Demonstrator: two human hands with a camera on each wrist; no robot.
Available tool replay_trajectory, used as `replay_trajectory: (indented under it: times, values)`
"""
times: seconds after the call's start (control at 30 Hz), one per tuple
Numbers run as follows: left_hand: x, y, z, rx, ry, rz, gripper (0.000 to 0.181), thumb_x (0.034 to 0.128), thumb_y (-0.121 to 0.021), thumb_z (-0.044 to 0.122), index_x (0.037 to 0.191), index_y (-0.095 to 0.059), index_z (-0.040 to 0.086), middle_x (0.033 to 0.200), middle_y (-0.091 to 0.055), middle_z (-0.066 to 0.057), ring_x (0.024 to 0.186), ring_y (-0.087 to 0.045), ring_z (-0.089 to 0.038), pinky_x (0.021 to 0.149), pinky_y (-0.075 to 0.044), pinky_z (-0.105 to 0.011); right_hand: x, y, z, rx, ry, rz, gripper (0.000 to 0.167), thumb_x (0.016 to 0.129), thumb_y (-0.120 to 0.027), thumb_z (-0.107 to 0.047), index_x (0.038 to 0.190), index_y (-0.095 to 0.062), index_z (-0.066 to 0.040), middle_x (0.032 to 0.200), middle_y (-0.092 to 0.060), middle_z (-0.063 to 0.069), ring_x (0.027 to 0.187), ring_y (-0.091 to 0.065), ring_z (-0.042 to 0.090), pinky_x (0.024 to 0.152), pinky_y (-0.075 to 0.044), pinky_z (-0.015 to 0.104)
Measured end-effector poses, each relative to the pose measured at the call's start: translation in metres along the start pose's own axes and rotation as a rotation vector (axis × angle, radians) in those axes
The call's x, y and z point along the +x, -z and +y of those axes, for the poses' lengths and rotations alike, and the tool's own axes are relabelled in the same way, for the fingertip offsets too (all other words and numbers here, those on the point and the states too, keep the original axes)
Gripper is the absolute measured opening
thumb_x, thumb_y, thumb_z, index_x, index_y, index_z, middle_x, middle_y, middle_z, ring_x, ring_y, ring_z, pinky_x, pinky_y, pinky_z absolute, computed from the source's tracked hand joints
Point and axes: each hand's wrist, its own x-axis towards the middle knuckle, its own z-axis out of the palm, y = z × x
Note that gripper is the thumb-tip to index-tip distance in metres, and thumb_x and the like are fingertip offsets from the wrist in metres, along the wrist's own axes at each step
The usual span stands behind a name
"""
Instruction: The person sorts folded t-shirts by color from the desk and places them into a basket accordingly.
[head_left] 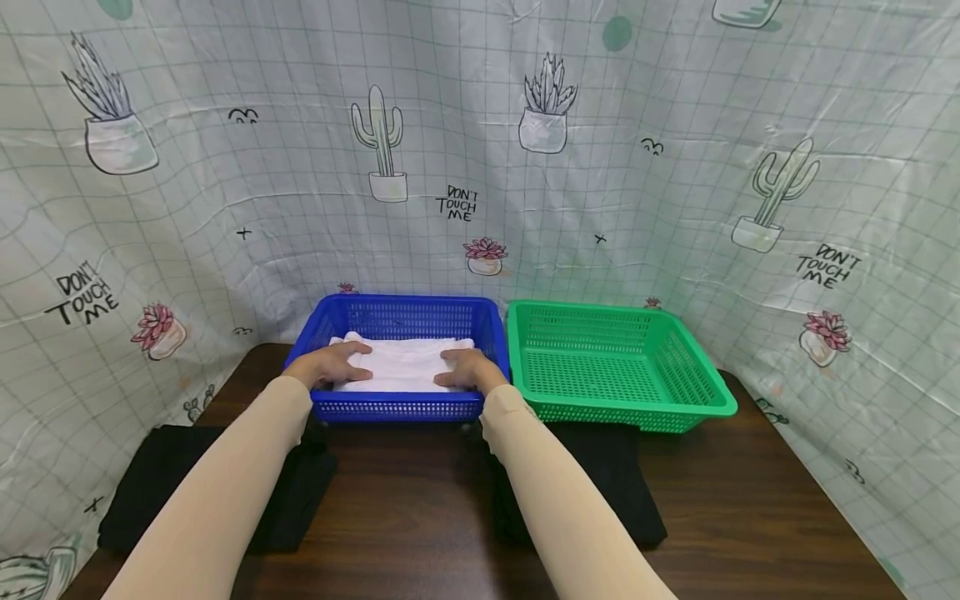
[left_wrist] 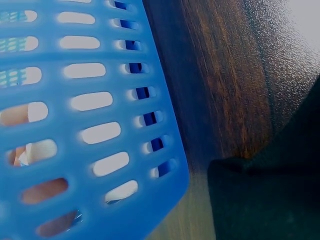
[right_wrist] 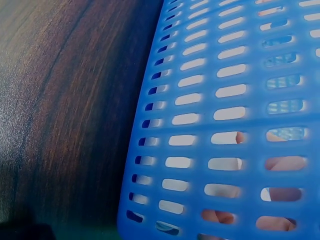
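Observation:
A folded white cloth [head_left: 408, 360] lies in the blue plastic basket [head_left: 397, 408]. At the cloth's left end, my left hand [head_left: 330, 364] reaches over the basket's side and rests on it, thumb and forefinger spread. Opposite it, my right hand [head_left: 468, 369] touches the right end in the same way. The undersides of both hands are hidden in the head view. Through the slots of the blue basket wall [left_wrist: 135, 200], the left wrist view shows bits of skin and white cloth. Similar glimpses show behind the basket wall [right_wrist: 200, 110] in the right wrist view.
A green plastic basket [head_left: 592, 410] stands close on the blue basket's right. Folded black cloth [head_left: 180, 458] lies at the left of the brown table [head_left: 405, 500], with another black cloth [head_left: 607, 475] under my right arm. A printed curtain [head_left: 300, 208] hangs behind.

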Motion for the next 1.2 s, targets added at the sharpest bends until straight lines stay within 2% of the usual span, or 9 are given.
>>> replay_trajectory:
  times: [0.17, 0.27, 0.43, 0.53, 0.7, 0.9, 1.03, 1.2]
  values:
    - [0.004, 0.0, -0.001, 0.004, 0.002, 0.015, 0.068, 0.1069, -0.065, 0.021, 0.164, -0.034, 0.004, 0.173, -0.001, -0.032, 0.158, -0.005, -0.054, 0.125, -0.015, -0.07, 0.002, 0.001, -0.001, 0.028, -0.028, -0.014, 0.067, 0.102, -0.073, -0.029, 0.163, -0.046, -0.021, 0.174, -0.029, 0.015, 0.162, -0.022, 0.035, 0.128, -0.026, 0.053]
    - [0.002, 0.001, 0.001, 0.006, 0.007, 0.014, 0.067, 0.107, -0.065, 0.022, 0.164, -0.035, 0.005, 0.173, -0.002, -0.031, 0.158, -0.006, -0.053, 0.125, -0.015, -0.07, 0.002, 0.002, -0.003, 0.022, -0.036, -0.029, 0.069, 0.103, -0.073, -0.029, 0.164, -0.044, -0.021, 0.175, -0.026, 0.015, 0.163, -0.018, 0.035, 0.129, -0.024, 0.052]
    - [-0.001, 0.003, 0.002, 0.01, 0.012, 0.005, 0.067, 0.1076, -0.064, 0.023, 0.165, -0.034, 0.006, 0.173, -0.005, -0.031, 0.157, -0.01, -0.053, 0.125, -0.019, -0.068, 0.002, 0.004, -0.006, 0.031, -0.038, -0.037, 0.069, 0.102, -0.073, -0.028, 0.165, -0.043, -0.021, 0.175, -0.027, 0.014, 0.163, -0.019, 0.033, 0.128, -0.026, 0.051]
    - [-0.002, 0.004, 0.002, 0.012, 0.018, 0.004, 0.066, 0.1079, -0.064, 0.023, 0.165, -0.034, 0.005, 0.173, -0.001, -0.031, 0.158, -0.006, -0.053, 0.125, -0.019, -0.069, 0.002, 0.004, -0.006, 0.047, -0.042, -0.041, 0.069, 0.102, -0.073, -0.027, 0.164, -0.044, -0.02, 0.175, -0.027, 0.013, 0.162, -0.02, 0.033, 0.128, -0.027, 0.051]
    - [-0.007, 0.005, 0.006, 0.052, 0.016, -0.022, 0.067, 0.1079, -0.065, 0.024, 0.165, -0.035, 0.005, 0.173, 0.002, -0.031, 0.159, -0.001, -0.054, 0.125, -0.02, -0.068, 0.001, 0.003, -0.006, 0.082, -0.038, -0.051, 0.07, 0.102, -0.074, -0.024, 0.164, -0.044, -0.018, 0.174, -0.03, 0.012, 0.162, -0.023, 0.032, 0.127, -0.03, 0.049]
    - [-0.014, 0.004, 0.012, 0.051, 0.038, -0.047, 0.067, 0.1087, -0.063, 0.024, 0.166, -0.033, 0.006, 0.173, -0.005, -0.031, 0.159, -0.008, -0.053, 0.125, -0.022, -0.067, -0.004, 0.004, -0.005, 0.144, -0.093, -0.057, 0.072, 0.099, -0.077, -0.025, 0.164, -0.045, -0.021, 0.173, -0.032, 0.012, 0.16, -0.027, 0.034, 0.127, -0.03, 0.053]
    - [-0.018, 0.001, 0.014, 0.031, 0.038, -0.058, 0.064, 0.1089, -0.062, 0.02, 0.165, -0.034, 0.004, 0.172, -0.011, -0.032, 0.159, -0.012, -0.052, 0.125, -0.021, -0.066, -0.009, 0.008, -0.006, 0.138, -0.075, -0.106, 0.074, 0.101, -0.073, -0.031, 0.166, -0.04, -0.021, 0.175, -0.028, 0.011, 0.161, -0.025, 0.033, 0.128, -0.029, 0.051]
    - [-0.02, 0.002, 0.014, 0.05, 0.018, -0.055, 0.061, 0.1093, -0.06, 0.018, 0.164, -0.037, 0.002, 0.172, -0.015, -0.032, 0.159, -0.014, -0.051, 0.126, -0.021, -0.065, -0.017, 0.017, -0.008, 0.294, -0.056, -0.202, 0.079, 0.104, -0.069, -0.031, 0.17, -0.028, -0.023, 0.178, -0.016, 0.01, 0.161, -0.025, 0.035, 0.126, -0.033, 0.05]
